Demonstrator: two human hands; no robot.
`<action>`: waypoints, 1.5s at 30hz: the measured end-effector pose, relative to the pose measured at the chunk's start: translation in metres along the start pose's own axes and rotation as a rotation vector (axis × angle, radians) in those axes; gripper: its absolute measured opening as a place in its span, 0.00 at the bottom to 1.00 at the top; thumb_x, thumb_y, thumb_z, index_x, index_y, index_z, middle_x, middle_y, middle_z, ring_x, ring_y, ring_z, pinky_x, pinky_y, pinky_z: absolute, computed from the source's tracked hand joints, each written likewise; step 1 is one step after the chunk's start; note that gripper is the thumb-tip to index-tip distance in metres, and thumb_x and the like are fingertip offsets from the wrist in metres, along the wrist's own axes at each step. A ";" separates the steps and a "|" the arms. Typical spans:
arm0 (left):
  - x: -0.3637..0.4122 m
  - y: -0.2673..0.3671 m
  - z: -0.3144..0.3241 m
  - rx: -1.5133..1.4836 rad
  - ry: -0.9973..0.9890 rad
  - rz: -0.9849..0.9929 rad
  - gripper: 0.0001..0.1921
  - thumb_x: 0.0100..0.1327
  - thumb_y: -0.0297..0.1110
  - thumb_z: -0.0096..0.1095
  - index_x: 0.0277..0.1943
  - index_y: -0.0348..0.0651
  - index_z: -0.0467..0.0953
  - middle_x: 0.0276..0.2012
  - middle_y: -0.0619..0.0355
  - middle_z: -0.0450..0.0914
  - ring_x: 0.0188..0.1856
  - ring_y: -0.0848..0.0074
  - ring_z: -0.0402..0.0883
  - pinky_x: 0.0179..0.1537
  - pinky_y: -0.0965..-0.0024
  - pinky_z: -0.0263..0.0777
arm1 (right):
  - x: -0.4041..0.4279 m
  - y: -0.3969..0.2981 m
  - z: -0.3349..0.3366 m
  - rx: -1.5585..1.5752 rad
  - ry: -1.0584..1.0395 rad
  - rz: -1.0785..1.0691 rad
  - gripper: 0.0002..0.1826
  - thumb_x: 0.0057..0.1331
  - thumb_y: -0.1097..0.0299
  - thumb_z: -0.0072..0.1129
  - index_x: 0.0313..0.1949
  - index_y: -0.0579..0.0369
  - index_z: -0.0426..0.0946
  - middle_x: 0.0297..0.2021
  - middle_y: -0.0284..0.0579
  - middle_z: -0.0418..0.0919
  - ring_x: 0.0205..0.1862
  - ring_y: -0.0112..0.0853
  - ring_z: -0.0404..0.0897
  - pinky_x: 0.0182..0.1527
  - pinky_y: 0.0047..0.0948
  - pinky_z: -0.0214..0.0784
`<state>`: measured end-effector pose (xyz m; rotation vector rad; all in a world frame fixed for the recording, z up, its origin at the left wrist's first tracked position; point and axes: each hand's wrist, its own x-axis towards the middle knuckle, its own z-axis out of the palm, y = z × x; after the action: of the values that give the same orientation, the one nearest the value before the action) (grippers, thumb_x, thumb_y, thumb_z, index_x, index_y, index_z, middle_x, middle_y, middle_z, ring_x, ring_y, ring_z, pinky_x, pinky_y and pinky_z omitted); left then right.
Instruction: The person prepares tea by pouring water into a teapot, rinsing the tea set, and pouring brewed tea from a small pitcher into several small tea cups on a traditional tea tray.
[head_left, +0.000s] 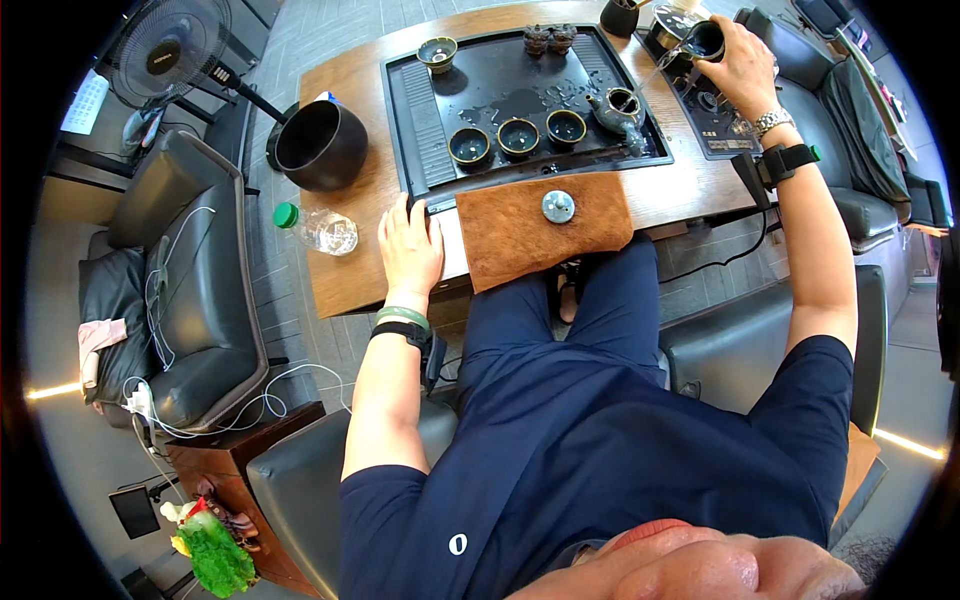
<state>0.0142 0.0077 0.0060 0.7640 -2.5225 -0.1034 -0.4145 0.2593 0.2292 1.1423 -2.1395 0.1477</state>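
At the upper right, my right hand (741, 71) grips a dark cup-like vessel (703, 41), tilted, with a thin stream of clear liquid falling from it to the lidless teapot (619, 112). The teapot stands at the right of a black tea tray (525, 174). My left hand (411, 246) lies flat, fingers apart, on the table edge by the tray's near left corner. Between my hands a brown cloth (517, 225) hangs over the table edge, with a small blue-grey teapot lid (558, 206) on it. Several dark teacups (517, 137) stand along the tray's near side.
A black bowl-shaped bin (322, 146) and a green-capped plastic bottle (328, 231) are left of the tray. On the tray's far side are a footed cup (437, 54) and dark figurines (549, 40). An electric hob panel (724, 124) lies at the right, with a dark pot (619, 16) behind.
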 end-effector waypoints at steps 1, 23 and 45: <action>0.000 0.000 0.001 -0.003 -0.005 -0.002 0.19 0.68 0.39 0.59 0.58 0.40 0.75 0.64 0.45 0.70 0.65 0.52 0.69 0.68 0.52 0.59 | 0.001 0.001 -0.003 -0.013 -0.030 0.017 0.34 0.53 0.59 0.71 0.60 0.51 0.72 0.52 0.50 0.80 0.56 0.46 0.77 0.60 0.45 0.67; 0.000 0.000 0.000 -0.016 0.008 0.001 0.18 0.68 0.37 0.59 0.57 0.39 0.76 0.64 0.44 0.71 0.65 0.53 0.69 0.69 0.52 0.59 | -0.003 -0.037 0.018 -0.202 0.006 -0.209 0.35 0.55 0.62 0.69 0.63 0.47 0.68 0.55 0.44 0.77 0.61 0.41 0.74 0.67 0.47 0.58; 0.000 -0.001 -0.001 -0.018 -0.009 -0.001 0.18 0.67 0.37 0.59 0.57 0.39 0.75 0.63 0.44 0.71 0.65 0.53 0.69 0.69 0.51 0.57 | -0.028 -0.076 0.070 0.051 -0.125 -0.083 0.34 0.52 0.64 0.69 0.60 0.52 0.70 0.51 0.45 0.77 0.58 0.41 0.75 0.67 0.47 0.57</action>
<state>0.0154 0.0068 0.0070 0.7593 -2.5267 -0.1302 -0.3822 0.2047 0.1427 1.2989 -2.2037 0.0959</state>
